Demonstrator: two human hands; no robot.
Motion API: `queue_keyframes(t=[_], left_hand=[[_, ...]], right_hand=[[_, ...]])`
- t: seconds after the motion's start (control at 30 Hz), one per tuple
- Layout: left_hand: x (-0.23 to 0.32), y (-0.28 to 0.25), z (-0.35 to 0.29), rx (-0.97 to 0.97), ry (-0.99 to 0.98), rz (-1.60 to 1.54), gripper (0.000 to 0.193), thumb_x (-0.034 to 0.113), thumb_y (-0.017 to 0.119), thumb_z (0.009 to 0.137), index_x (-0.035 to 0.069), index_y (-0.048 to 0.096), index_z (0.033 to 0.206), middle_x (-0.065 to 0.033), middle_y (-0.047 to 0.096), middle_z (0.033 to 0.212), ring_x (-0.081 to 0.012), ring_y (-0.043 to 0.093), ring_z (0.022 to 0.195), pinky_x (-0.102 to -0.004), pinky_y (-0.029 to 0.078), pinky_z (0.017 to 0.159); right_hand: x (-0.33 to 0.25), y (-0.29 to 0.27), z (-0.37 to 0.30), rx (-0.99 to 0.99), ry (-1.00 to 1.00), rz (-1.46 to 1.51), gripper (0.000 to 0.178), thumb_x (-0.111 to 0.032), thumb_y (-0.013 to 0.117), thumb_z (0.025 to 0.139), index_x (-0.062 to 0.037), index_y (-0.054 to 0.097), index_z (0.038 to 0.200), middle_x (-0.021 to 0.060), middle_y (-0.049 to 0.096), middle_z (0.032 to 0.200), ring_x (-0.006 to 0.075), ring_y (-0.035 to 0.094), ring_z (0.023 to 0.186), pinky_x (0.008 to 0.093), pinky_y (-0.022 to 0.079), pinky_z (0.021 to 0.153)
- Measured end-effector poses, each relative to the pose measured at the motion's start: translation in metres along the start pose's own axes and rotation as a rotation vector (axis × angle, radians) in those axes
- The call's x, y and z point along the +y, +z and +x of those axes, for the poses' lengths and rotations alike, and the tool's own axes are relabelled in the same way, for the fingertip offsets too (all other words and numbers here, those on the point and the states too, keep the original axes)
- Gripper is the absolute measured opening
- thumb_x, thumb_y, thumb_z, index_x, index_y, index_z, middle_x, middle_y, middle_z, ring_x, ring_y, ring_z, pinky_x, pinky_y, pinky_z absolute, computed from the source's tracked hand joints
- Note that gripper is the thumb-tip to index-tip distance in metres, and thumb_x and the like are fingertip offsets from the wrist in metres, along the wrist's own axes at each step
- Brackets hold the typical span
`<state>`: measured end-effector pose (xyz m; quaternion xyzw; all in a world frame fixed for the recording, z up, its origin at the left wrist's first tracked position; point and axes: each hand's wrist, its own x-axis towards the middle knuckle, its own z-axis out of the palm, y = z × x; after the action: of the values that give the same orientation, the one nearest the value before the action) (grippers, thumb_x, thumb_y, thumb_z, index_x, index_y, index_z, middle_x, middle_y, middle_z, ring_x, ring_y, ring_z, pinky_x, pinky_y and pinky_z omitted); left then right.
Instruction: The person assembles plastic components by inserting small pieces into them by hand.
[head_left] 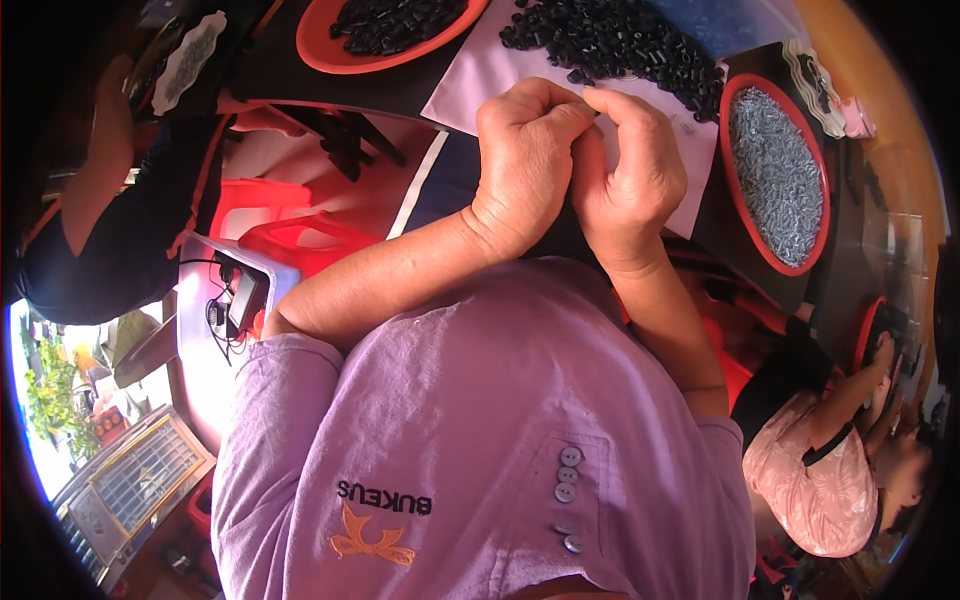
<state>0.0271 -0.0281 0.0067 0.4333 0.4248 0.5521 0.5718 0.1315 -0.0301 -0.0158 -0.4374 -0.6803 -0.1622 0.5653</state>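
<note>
My left hand (pixel 527 150) and my right hand (pixel 632 175) meet at the fingertips over the near part of a pink cloth (pixel 465 95). Thumbs and forefingers of both are pinched together, and whatever lies between them is hidden or too small to make out. Just beyond my hands, a heap of small black plastic pieces (pixel 625 45) is spread over the cloth. To the right stands a red oval basin (pixel 733 180) filled with small silvery metal parts, like screws or pins (pixel 780 175). A second basin, orange-red (pixel 312 40), holds more black pieces (pixel 400 22) at the far left.
Red plastic stools (pixel 300 235) stand below the dark table (pixel 290 75) on the left. Near them a pale plastic bin (pixel 200 330) holds a black device with cables (pixel 240 295). Another person (pixel 90 220) is at the left, and one in a pink patterned top (pixel 815 470) at the right.
</note>
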Motion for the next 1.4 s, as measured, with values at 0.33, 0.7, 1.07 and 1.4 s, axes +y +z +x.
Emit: queue_keyframes(t=[0.33,0.7,1.07,1.4], left_hand=[[-0.002,0.0,-0.003,0.006,0.031,0.007,0.01,0.002,0.06,0.085,-0.006,0.064,0.082,-0.0072,0.064,0.072,-0.0108,0.058,0.064,-0.0243,0.049,0.057],[0.008,0.0,0.005,-0.117,-0.064,0.135,0.017,0.008,0.058,0.09,-0.007,0.065,0.088,-0.0075,0.064,0.07,-0.0116,0.059,0.059,-0.0242,0.048,0.05],[0.007,-0.002,0.012,-0.195,-0.044,0.147,0.019,0.009,0.057,0.089,-0.006,0.064,0.08,-0.008,0.062,0.067,-0.0119,0.056,0.054,-0.0241,0.044,0.044],[0.013,-0.002,0.014,-0.225,-0.064,0.158,0.02,0.011,0.058,0.089,-0.006,0.067,0.083,-0.0089,0.063,0.069,-0.0127,0.058,0.055,-0.0242,0.045,0.041]], right_hand=[[0.0,-0.005,0.001,-0.048,-0.066,0.026,0.025,0.01,0.067,0.071,-0.0007,0.067,0.094,0.0111,0.068,0.086,0.0275,0.067,0.077,0.0347,0.054,0.07],[0.007,-0.01,0.006,-0.078,-0.015,0.022,0.03,0.009,0.068,0.069,-0.001,0.066,0.097,0.0117,0.068,0.088,0.0293,0.067,0.079,0.0365,0.053,0.07],[0.012,-0.005,0.0,-0.06,-0.09,0.022,0.042,-0.002,0.071,0.062,-0.005,0.061,0.102,0.0069,0.064,0.082,0.0275,0.062,0.074,0.0383,0.049,0.067],[0.012,-0.006,0.005,-0.069,-0.088,0.029,0.043,-0.004,0.07,0.062,-0.0048,0.061,0.105,0.0071,0.063,0.08,0.0271,0.061,0.071,0.0382,0.048,0.065]])
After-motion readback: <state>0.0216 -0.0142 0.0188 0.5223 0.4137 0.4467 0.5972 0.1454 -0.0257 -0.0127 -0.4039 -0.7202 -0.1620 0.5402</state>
